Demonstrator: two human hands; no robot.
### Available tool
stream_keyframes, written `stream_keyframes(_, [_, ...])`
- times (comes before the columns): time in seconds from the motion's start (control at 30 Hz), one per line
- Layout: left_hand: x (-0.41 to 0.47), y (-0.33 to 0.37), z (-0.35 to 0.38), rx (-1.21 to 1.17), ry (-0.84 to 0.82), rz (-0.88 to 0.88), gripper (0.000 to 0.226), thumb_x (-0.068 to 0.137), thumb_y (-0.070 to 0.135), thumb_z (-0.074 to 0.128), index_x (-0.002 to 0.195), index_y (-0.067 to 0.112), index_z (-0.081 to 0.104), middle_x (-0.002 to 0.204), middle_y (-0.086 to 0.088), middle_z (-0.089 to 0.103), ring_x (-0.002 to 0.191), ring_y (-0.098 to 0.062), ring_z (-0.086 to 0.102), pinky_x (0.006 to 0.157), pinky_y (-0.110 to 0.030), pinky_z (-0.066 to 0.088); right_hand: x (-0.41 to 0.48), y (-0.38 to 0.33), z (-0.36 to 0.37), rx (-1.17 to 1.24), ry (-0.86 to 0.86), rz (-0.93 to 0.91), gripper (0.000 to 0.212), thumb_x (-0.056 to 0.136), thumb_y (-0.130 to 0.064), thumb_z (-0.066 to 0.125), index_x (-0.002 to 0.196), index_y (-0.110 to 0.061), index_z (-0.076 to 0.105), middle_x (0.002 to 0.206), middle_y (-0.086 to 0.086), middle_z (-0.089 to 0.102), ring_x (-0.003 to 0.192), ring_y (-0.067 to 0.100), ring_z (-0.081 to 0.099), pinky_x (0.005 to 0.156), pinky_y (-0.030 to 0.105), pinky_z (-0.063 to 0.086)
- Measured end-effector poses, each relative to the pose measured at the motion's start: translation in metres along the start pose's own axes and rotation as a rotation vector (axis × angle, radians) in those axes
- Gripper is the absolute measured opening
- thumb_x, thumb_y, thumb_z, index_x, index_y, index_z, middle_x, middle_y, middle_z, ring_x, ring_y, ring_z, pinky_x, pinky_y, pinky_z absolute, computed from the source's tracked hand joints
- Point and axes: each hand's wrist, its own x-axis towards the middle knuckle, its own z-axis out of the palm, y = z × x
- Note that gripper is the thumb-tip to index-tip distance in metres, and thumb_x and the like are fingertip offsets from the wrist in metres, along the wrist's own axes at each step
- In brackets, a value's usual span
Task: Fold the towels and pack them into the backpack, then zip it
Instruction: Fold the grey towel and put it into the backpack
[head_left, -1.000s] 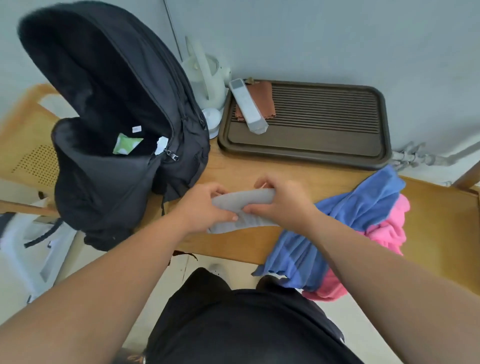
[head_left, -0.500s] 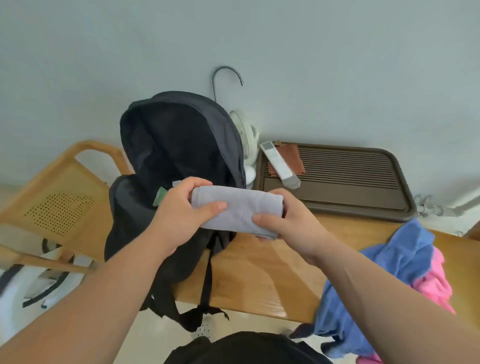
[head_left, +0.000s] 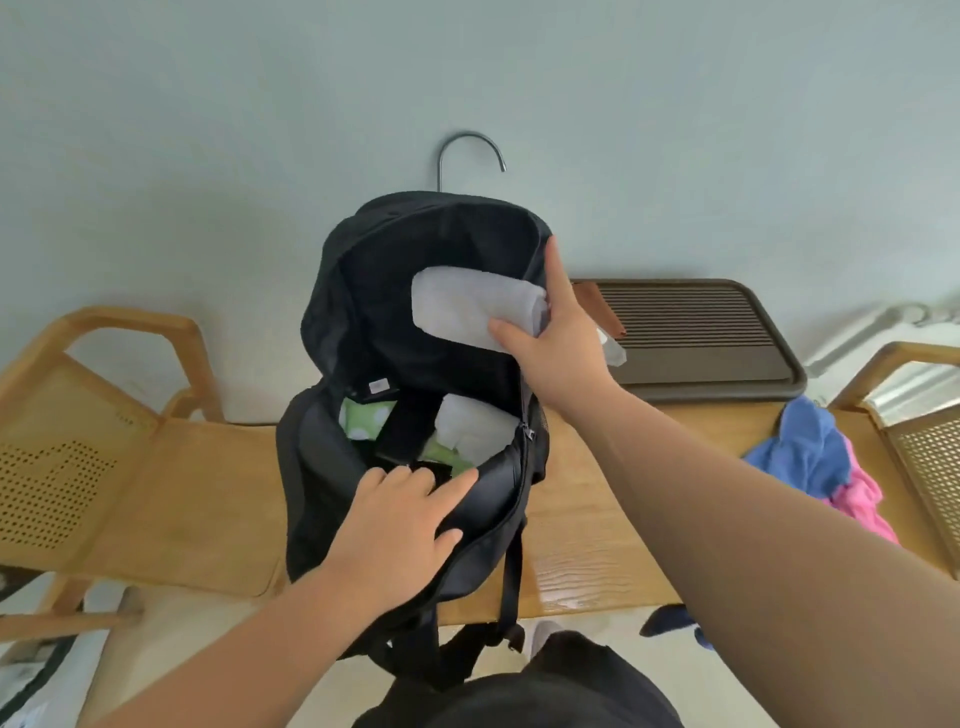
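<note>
- The right hand (head_left: 558, 348) is gripping the folded grey towel (head_left: 467, 306) alone, thumb under it and fingers curled behind it. Its index finger is pointing up along the edge of the raised flap.
- Half a second ago both hands were holding this towel in front of the backpack (head_left: 358, 312). Now it is hanging higher, inside the open mouth and against the dark lining of the flap, not yet down in the main pocket.
- The left hand (head_left: 395, 525) has let go of the towel and is now pressing on the front wall of the backpack. Its fingers are lying spread and fairly straight, with the tips reaching the rim of the opening.
- The backpack is standing upright on the left end of the wooden table (head_left: 597, 545), as before, with its zip undone and its straps hanging over the near edge.
- More of the inside is showing now: a folded white towel (head_left: 472, 426) is sitting in the pocket at the right, and a green patterned cloth (head_left: 363, 421) is lying beside it at the left.
- The blue towel (head_left: 800, 452) and the pink towel (head_left: 862, 499) are still lying unfolded in a heap at the right end of the table, the blue one partly over the pink.
- The dark tray (head_left: 727, 353) is staying at the back by the wall, its left end now hidden behind the right hand.
</note>
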Motion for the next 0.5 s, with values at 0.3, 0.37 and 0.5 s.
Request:
stream_keyframes(0.3, [-0.015,0.013,-0.016,-0.178,-0.227,0.046,0.077,0.099,0.054,0.039,0.159,0.024,0.001,0.118,0.004,0.050,0.109,-0.020,0.046,0.103,-0.039,0.037,0.038,0.000,0.022,-0.139,-0.010,0.021,0.097,0.093,-0.030,0.065,0.156,-0.047,-0.007,0.116,-0.001,0.062,0.092,0.011,0.063,0.070,0.019,0.047])
stream_keyframes(0.37, [-0.015,0.005,-0.016,-0.257,-0.174,0.048,0.069,0.099,0.051,0.041,0.157,0.021,0.019,0.123,0.005,0.053,0.113,-0.019,0.049,0.103,-0.037,0.041,0.035,-0.003,0.023,-0.175,-0.018,0.036,0.095,0.091,-0.031,0.067,0.157,-0.043,0.000,0.125,0.002,0.059,0.104,0.020,0.060,0.083,0.029,0.048])
stream_keyframes(0.5, [-0.016,-0.034,-0.014,-0.212,0.050,-0.010,0.048,0.087,0.064,0.048,0.103,0.023,0.067,0.093,0.009,0.063,0.100,-0.017,0.059,0.098,-0.042,0.046,-0.009,-0.018,0.039,-0.485,0.085,-0.129,0.055,0.085,-0.032,0.071,0.129,-0.019,0.041,0.102,0.006,0.061,0.093,0.027,0.059,0.077,0.039,0.049])
